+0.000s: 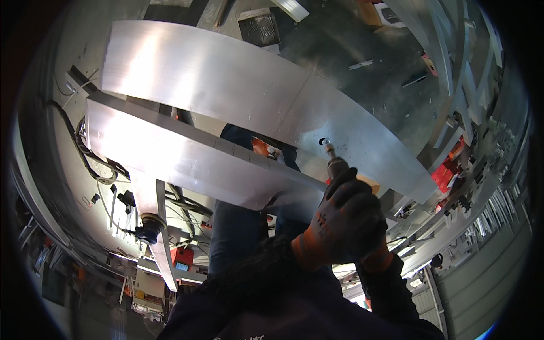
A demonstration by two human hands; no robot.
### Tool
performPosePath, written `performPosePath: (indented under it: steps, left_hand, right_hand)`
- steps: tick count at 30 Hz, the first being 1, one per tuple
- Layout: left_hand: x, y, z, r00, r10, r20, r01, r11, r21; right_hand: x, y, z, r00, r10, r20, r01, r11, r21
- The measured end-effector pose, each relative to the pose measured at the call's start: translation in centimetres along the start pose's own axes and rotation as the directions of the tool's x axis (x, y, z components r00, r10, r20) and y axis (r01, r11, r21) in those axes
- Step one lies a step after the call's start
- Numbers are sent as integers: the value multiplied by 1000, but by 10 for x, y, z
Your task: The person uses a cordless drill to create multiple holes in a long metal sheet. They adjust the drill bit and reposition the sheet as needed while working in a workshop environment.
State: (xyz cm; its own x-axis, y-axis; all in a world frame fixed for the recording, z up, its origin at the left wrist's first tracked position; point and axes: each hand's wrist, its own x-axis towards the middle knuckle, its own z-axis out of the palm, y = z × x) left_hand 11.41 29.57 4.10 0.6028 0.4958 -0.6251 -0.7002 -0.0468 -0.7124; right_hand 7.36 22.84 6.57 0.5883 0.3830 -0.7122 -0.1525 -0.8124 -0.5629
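Tool tip at the hole, could skid.
My gloved hand (345, 221), fingers (354, 195) wrapped tight round the rotary tool (335, 164), works near the aluminium panel (226, 85) edge; one slip scratches it.

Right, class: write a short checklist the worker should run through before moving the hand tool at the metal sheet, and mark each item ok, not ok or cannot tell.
1. Tool tip on the hole in the upper metal sheet: ok, the tip meets it.
2. Grip on the hand tool: ok, a gloved hand wraps its body.
3. Which hand holds it, or both: cannot tell, the gloves overlap.
4. Gloves on: ok, dark with orange cuffs.
5. Lower metal sheet clear of the tip: ok, it lies to the side.
6. Sheet clamped: cannot tell.
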Motion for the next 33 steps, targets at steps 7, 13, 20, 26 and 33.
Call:
performPosePath:
  steps: [7, 13, 20, 26, 33]
  left_hand:
    - [12, 14, 15, 997, 19, -72, -30, 987, -157]
    - [16, 14, 12, 998, 12, -68, -27, 977, -211]
    - [12, 12, 11, 992, 43, -115, -70, 968, -240]
    - [36, -7, 4, 997, -35, 76, 58, 942, -331]
    - [39, -16, 15, 1000, -26, 17, 30, 954, -297]
  right_hand:
    - [8, -3, 23, 996, 60, 67, -76, 958, 276]
    - [52, -45, -4, 988, -137, -69, 153, 862, 484]
    - [20, -10, 26, 994, 112, -17, -106, 971, 214]
    - [31, -16, 20, 995, 92, -27, -88, 991, 105]
    - [30, -8, 22, 998, 66, -11, -64, 991, 121]
